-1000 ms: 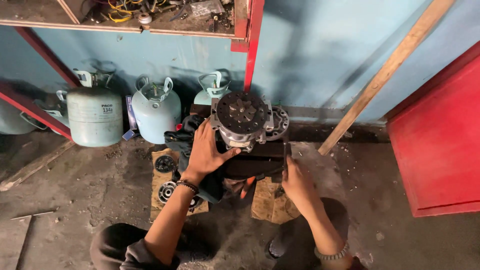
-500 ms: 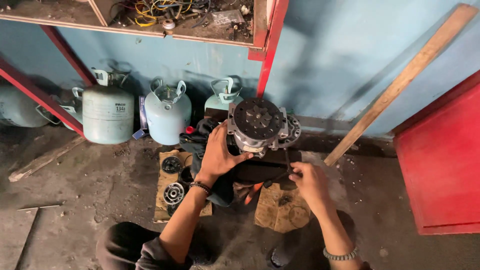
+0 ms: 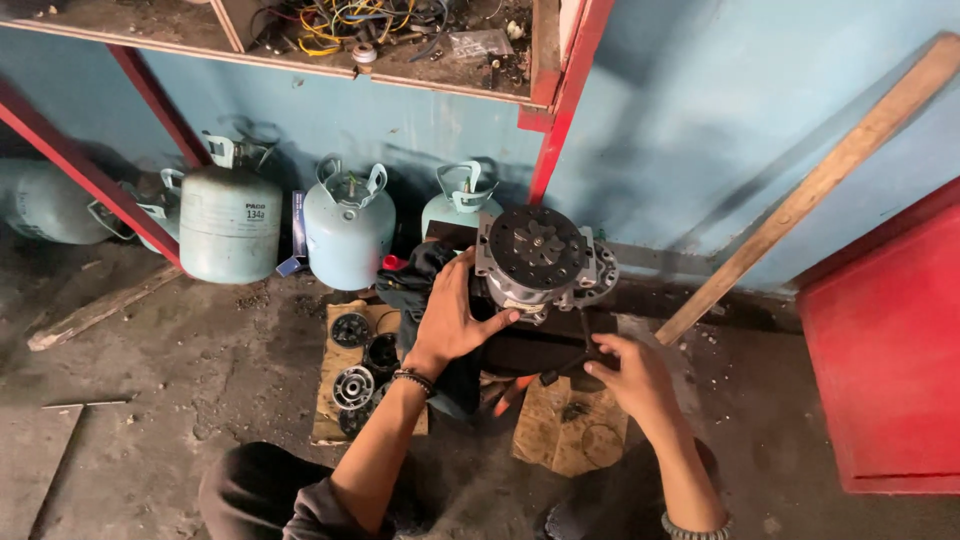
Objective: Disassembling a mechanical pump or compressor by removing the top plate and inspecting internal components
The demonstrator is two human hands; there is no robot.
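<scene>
A round metal compressor (image 3: pixel 545 260) with a dark clutch plate on top stands upright on a dark block (image 3: pixel 540 345) on the floor. My left hand (image 3: pixel 450 315) grips the compressor's left side, fingers wrapped around its body. My right hand (image 3: pixel 630 375) holds a thin dark tool (image 3: pixel 580 350) whose shaft runs up to the compressor's lower right side. A dark cloth (image 3: pixel 420 285) lies bunched behind my left hand.
Three pale blue gas cylinders (image 3: pixel 345 225) stand against the blue wall. Round pulley parts (image 3: pixel 355 385) lie on cardboard (image 3: pixel 335 400) at the left. More cardboard (image 3: pixel 570 430) lies under my right hand. A wooden plank (image 3: pixel 810 190) leans at the right beside a red cabinet (image 3: pixel 890 350). Red shelf legs (image 3: pixel 570 90) rise above.
The view has shifted, so the compressor sits lower and further right in frame. My right hand has dropped lower along the tool. My left hand keeps its grip.
</scene>
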